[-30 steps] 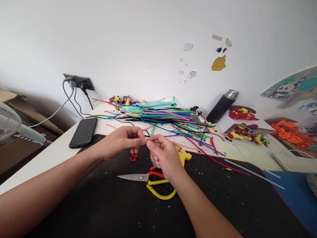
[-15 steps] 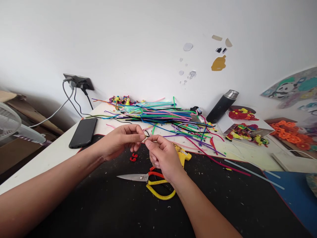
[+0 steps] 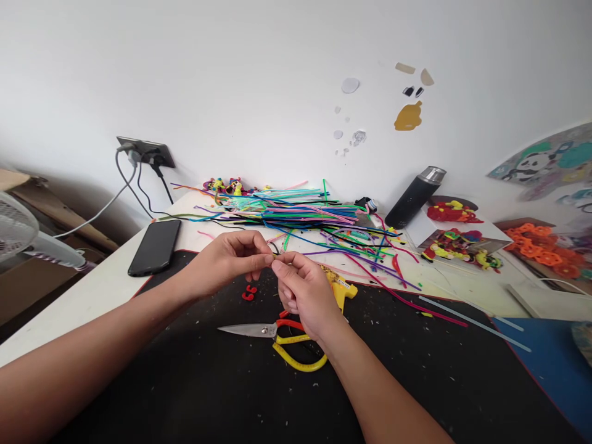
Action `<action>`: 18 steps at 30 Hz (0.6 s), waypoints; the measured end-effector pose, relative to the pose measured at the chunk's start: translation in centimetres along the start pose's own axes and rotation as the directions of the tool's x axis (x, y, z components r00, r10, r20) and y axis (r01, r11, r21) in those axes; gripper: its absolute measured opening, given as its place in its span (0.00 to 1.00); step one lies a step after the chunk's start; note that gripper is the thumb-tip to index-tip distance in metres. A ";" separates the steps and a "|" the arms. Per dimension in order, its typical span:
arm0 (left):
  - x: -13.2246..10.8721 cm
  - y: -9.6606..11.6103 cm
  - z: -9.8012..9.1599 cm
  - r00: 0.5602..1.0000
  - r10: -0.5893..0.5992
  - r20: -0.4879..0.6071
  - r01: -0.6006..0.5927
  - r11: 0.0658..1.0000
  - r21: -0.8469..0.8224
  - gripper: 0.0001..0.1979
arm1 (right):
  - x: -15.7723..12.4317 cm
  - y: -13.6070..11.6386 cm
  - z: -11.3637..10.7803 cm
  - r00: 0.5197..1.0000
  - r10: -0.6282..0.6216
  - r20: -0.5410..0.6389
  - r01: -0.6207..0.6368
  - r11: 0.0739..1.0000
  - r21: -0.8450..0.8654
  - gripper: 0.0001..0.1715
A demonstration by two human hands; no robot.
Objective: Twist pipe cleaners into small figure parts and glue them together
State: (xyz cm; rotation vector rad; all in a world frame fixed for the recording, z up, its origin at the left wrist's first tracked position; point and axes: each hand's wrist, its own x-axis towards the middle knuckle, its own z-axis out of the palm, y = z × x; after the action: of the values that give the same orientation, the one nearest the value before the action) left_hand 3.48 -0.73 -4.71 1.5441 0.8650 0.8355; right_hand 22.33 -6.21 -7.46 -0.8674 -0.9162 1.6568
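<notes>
Tiny piece (image 3: 274,256) — nearly hidden, colour unclear, pinched between fingers (image 3: 257,264)

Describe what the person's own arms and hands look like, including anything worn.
The left forearm and right forearm are bare, with no sleeves in view. The left hand and right hand are ungloved, and no ring, watch or bracelet shows on either side. No clear markings are visible on the skin.

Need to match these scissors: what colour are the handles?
Red and yellow handles, clearest in the head view.
</notes>
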 end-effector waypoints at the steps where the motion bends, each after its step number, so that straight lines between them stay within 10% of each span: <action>1: 0.0 0.1 0.0 1.000 -0.001 0.003 0.001 1.000 0.001 0.16 | 0.0 0.0 0.1 1.000 0.000 -0.003 0.000 1.000 0.001 0.20; 18: -0.2 0.5 0.2 1.000 -0.007 0.012 0.007 1.000 -0.015 0.14 | -0.1 -0.3 0.1 0.999 0.004 -0.033 -0.003 0.999 0.036 0.19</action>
State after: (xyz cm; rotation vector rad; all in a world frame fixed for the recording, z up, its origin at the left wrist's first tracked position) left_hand 3.62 -1.04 -4.26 1.5305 0.8531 0.8259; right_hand 22.36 -6.27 -7.15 -0.8700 -0.8599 1.6527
